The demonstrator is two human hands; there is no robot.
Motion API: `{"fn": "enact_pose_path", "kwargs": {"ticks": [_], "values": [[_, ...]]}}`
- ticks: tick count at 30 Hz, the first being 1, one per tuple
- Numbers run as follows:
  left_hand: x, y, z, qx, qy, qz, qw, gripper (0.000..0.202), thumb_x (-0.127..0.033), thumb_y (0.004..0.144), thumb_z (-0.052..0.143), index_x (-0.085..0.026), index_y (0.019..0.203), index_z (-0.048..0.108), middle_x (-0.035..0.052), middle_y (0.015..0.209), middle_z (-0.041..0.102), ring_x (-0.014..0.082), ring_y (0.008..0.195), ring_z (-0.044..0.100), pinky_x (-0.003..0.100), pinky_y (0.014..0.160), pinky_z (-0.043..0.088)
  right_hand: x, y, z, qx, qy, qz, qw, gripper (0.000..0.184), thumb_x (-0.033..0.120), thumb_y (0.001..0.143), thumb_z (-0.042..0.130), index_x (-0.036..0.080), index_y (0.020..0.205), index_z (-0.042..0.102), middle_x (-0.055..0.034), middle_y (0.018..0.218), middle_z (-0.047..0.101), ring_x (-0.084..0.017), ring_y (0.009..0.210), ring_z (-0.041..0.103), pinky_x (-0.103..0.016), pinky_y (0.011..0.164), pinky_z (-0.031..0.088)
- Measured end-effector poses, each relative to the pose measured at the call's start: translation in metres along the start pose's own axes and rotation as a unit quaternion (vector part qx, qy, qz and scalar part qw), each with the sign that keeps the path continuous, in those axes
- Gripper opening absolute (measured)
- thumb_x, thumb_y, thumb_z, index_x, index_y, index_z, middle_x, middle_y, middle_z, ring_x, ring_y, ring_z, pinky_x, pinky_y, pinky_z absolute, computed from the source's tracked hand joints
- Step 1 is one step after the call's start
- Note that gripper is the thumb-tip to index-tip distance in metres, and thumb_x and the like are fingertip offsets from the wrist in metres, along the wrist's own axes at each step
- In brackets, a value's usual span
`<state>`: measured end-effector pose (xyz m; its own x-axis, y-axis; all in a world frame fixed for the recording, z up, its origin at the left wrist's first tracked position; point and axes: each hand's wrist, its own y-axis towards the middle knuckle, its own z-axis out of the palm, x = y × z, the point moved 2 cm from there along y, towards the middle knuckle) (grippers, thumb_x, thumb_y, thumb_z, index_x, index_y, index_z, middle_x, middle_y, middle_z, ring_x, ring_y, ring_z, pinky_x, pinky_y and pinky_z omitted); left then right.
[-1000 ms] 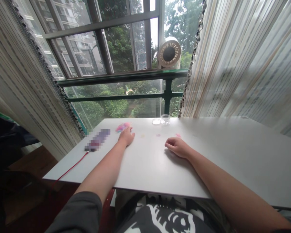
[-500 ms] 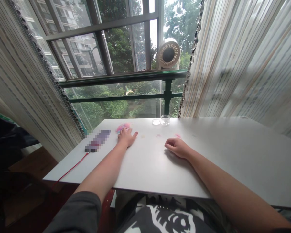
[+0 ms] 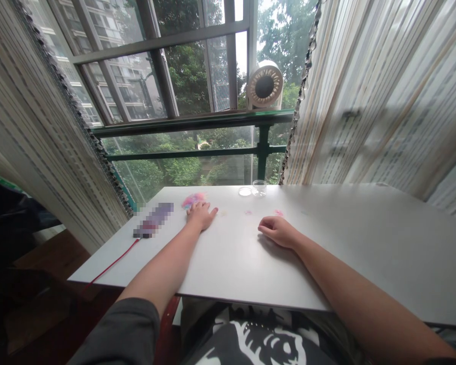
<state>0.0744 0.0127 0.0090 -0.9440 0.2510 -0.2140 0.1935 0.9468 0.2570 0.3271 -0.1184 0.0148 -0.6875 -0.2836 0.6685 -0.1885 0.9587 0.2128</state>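
My left hand is spread open at the near edge of a pile of small pink, blue and purple pieces, its fingertips over the closest ones. My right hand rests on the table with its fingers curled in; whether anything is inside them is hidden. Just beyond it lies a small group of pink pieces. Between the hands sit a smaller pinkish group and a faint yellowish group. The single pieces are too small to make out.
A clear round container and its flat lid stand at the table's far edge. On the left lies a blurred-out device with a red cable. A fan stands by the window above the white table.
My left hand has shifted slightly right and toward me, uncovering more of the colourful pile. The right hand has stayed where it was.
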Motion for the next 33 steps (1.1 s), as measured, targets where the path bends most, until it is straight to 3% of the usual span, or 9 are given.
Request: {"fn": "enact_pose_path", "kwargs": {"ticks": [12, 18, 21, 24, 29, 33], "values": [[0.0, 0.0, -0.005, -0.028, 0.001, 0.005, 1.0, 0.046, -0.048, 0.074, 0.044, -0.02, 0.108, 0.056, 0.0109, 0.121, 0.05, 0.0317, 0.112, 0.038, 0.047, 0.091, 0.029, 0.002, 0.0, -0.001, 0.002, -0.007, 0.001, 1.0, 0.023, 0.033, 0.073, 0.047, 0.015, 0.071, 0.06, -0.0003, 0.059, 0.054, -0.011, 0.056, 0.045, -0.023, 0.055, 0.034], [-0.006, -0.012, -0.018, -0.069, -0.13, 0.055, 0.988, 0.029, -0.034, 0.073, 0.049, -0.021, 0.096, 0.062, 0.0031, 0.103, 0.062, 0.0218, 0.098, 0.053, 0.033, 0.088, 0.038, 0.003, -0.001, -0.003, 0.001, -0.002, 0.004, 1.0, 0.022, 0.033, 0.073, 0.047, 0.015, 0.071, 0.06, 0.0002, 0.058, 0.053, -0.01, 0.054, 0.044, -0.022, 0.053, 0.034], [-0.025, -0.023, -0.025, -0.066, -0.202, 0.1, 0.972, 0.024, -0.032, 0.074, 0.048, -0.021, 0.089, 0.064, 0.0008, 0.094, 0.065, 0.0181, 0.087, 0.058, 0.028, 0.082, 0.043, 0.004, -0.001, -0.004, -0.002, -0.001, 0.003, 1.0, 0.02, 0.031, 0.072, 0.048, 0.015, 0.07, 0.06, 0.0002, 0.058, 0.053, -0.01, 0.054, 0.044, -0.022, 0.052, 0.033], [-0.053, -0.034, -0.028, -0.026, -0.252, 0.156, 0.955, 0.022, -0.031, 0.074, 0.049, -0.021, 0.086, 0.064, 0.0, 0.091, 0.066, 0.0159, 0.08, 0.06, 0.027, 0.078, 0.045, 0.004, -0.002, -0.004, -0.007, 0.004, -0.004, 1.0, 0.018, 0.03, 0.071, 0.05, 0.015, 0.07, 0.06, 0.0005, 0.057, 0.053, -0.01, 0.054, 0.044, -0.022, 0.053, 0.033], [-0.101, -0.041, -0.031, 0.033, -0.325, 0.227, 0.917, 0.02, -0.029, 0.071, 0.053, -0.019, 0.086, 0.061, 0.0015, 0.083, 0.066, 0.015, 0.079, 0.06, 0.027, 0.078, 0.046, 0.002, -0.001, -0.004, -0.02, 0.021, -0.018, 0.999, 0.017, 0.027, 0.07, 0.051, 0.016, 0.079, 0.059, 0.0034, 0.055, 0.048, -0.008, 0.051, 0.041, -0.022, 0.052, 0.032], [-0.122, -0.044, -0.027, 0.058, -0.373, 0.249, 0.892, 0.019, -0.029, 0.07, 0.056, -0.018, 0.085, 0.061, 0.0032, 0.082, 0.066, 0.0144, 0.077, 0.061, 0.026, 0.075, 0.047, 0.0, 0.0, -0.004, -0.044, 0.039, -0.026, 0.998, 0.021, 0.028, 0.071, 0.051, 0.016, 0.087, 0.056, 0.0046, 0.055, 0.046, -0.009, 0.051, 0.041, -0.022, 0.054, 0.034]]}}
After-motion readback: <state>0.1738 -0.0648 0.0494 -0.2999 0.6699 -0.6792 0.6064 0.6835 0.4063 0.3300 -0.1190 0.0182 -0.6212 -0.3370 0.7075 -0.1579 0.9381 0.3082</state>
